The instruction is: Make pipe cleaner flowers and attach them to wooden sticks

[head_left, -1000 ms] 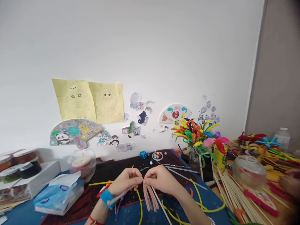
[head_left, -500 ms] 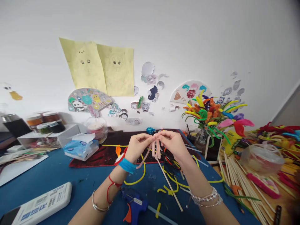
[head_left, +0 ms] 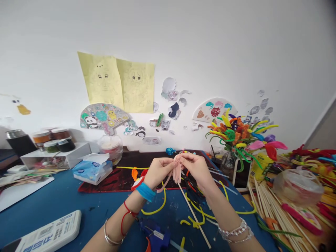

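Between my two hands, above the middle of the table, hangs a bundle of pale pink pipe cleaners (head_left: 176, 174). My left hand (head_left: 160, 170) pinches its top from the left, and a loose pink strand droops below those fingers. From the right, my right hand (head_left: 193, 168) pinches the same top, fingertips touching the left ones. A thin wooden stick (head_left: 194, 215) slants down to the right from beneath the bundle; whether it joins the bundle I cannot tell. Scissors (head_left: 193, 185) lie partly hidden behind my right hand. Below my hands rests a blue glue gun (head_left: 154, 235).
Yellow pipe cleaner pieces (head_left: 195, 221) lie scattered on the blue table (head_left: 105, 203). At left are a tissue pack (head_left: 91, 168) and a white box (head_left: 52, 231). A vase of pipe cleaner flowers (head_left: 236, 131) stands at right, near many wooden sticks (head_left: 273, 210).
The whole view has shifted, so things sit slightly lower and further right. My fingers have drawn closer together at the top of the pink bundle, still holding it.
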A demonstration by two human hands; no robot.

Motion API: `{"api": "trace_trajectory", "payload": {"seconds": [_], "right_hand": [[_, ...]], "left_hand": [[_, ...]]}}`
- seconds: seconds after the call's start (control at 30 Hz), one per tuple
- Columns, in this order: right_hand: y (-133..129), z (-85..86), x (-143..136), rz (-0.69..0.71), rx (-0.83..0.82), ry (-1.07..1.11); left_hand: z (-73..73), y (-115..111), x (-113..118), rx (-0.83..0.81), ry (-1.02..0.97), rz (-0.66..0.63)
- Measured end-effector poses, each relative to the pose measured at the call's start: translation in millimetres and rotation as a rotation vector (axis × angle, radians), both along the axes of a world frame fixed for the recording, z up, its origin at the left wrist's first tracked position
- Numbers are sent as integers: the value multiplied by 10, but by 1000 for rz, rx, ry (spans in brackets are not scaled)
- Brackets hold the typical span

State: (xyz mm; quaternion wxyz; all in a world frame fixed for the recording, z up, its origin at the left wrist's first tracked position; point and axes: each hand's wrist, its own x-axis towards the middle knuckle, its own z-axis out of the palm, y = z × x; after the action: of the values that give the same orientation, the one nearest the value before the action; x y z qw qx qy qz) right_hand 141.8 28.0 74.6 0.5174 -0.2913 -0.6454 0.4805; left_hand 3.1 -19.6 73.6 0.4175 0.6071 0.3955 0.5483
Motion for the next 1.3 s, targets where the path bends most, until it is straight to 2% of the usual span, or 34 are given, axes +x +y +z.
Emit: {"api": "trace_trajectory", "payload": {"seconds": [0.1,0.23,0.4,0.57,0.63,0.73,0.9,1.0,1.2,1.3], "right_hand": [[-16,-43,-47,-94,75,-7],[-104,-53,-94,-232,273,-83],[-246,71,-61,-131,341,-238],[-358,137,-44,-181,456,-413],[-386,131,-45,-175,429,-478],[-381,118,-22,-145,346,-523],[-326,126,36,-107,219,-407],[-348,114,2,-115,149,-359],[-427,55,-109,-153,340,-417],[-430,47,-125,-27,277,-443]], "left_hand": [[-34,11,-11,-31,-26,-11],[-29,-3,-20,21,-17,142],[85,-98,-58,134,28,228],[100,-109,-85,224,83,357],[76,-87,-94,230,80,384],[58,-71,-92,183,-9,332],[77,-88,-54,-29,-91,188],[47,-65,-38,-28,-118,170],[-59,57,-85,89,-174,309],[-28,80,-169,80,-229,296]]}}
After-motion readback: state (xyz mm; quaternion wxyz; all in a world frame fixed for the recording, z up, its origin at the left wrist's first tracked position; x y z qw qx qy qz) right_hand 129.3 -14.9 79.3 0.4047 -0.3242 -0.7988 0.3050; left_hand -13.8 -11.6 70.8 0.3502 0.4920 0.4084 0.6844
